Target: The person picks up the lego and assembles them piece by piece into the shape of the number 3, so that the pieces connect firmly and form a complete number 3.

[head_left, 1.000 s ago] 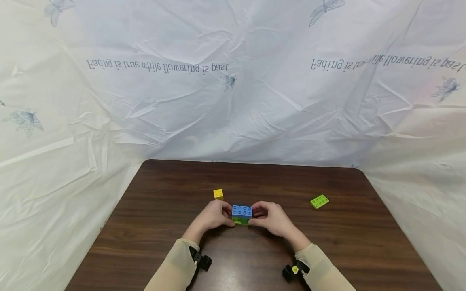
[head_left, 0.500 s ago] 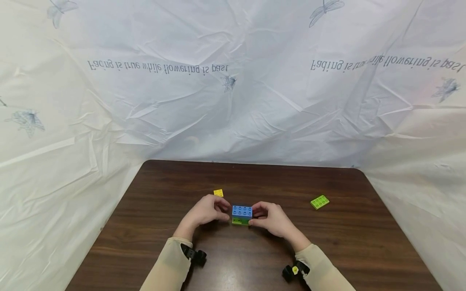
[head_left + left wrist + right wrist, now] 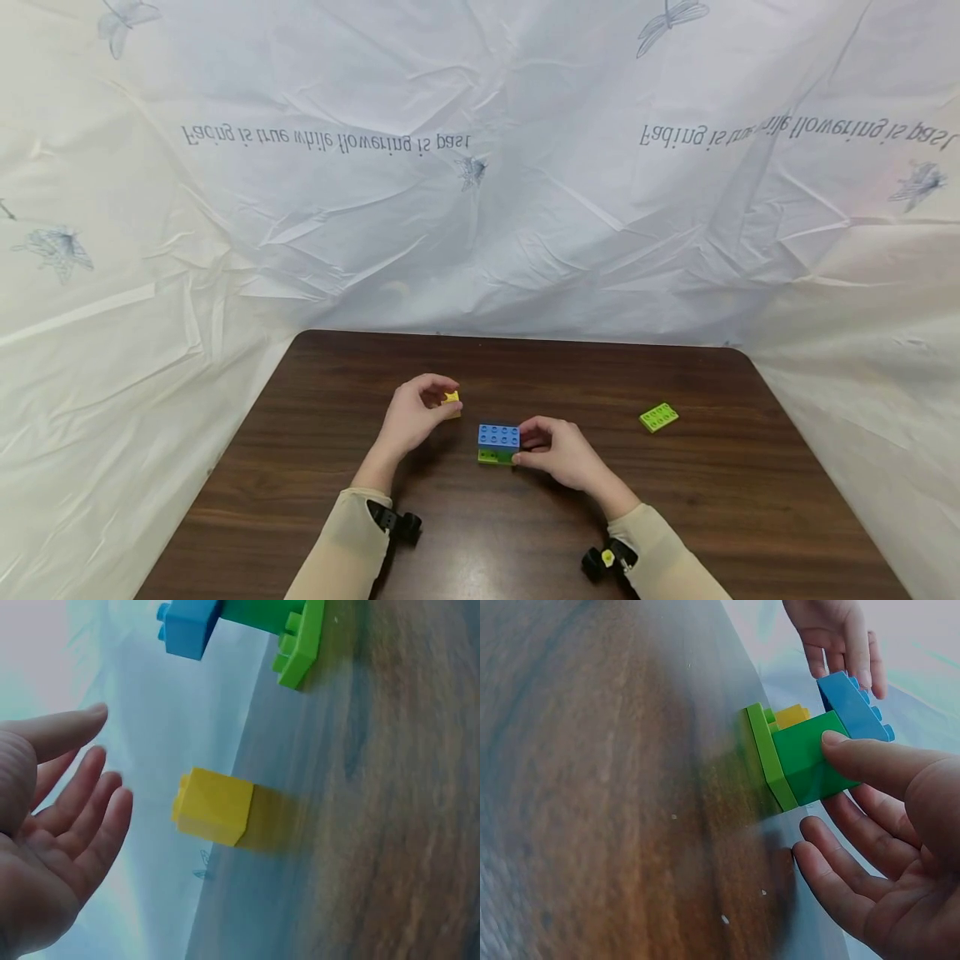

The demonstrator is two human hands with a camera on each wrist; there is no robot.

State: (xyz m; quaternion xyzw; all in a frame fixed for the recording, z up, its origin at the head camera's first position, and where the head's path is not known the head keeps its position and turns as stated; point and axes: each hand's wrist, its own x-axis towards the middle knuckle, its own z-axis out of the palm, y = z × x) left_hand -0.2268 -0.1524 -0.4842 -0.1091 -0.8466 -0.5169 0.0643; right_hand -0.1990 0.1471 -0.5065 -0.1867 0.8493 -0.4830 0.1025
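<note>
Near the middle of the table stands a stack: a blue brick (image 3: 498, 435) on a dark green brick (image 3: 810, 759), over a light green plate (image 3: 771, 761). My right hand (image 3: 564, 454) grips the stack's right end, its thumb on the dark green brick. The blue brick overhangs to the left. My left hand (image 3: 412, 415) hovers above and beside a yellow brick (image 3: 214, 806), fingers relaxed and apart. In the left wrist view a gap shows between this hand and the brick, which stands upright on the table.
A second light green plate (image 3: 659, 417) lies to the right on the dark wooden table (image 3: 570, 367). White printed sheeting (image 3: 480, 250) hangs behind the table and at both sides. Each wrist wears a small black camera.
My left hand has let go of the stack's left end and moved left and away from me, to the yellow brick. My right hand has stayed on the stack.
</note>
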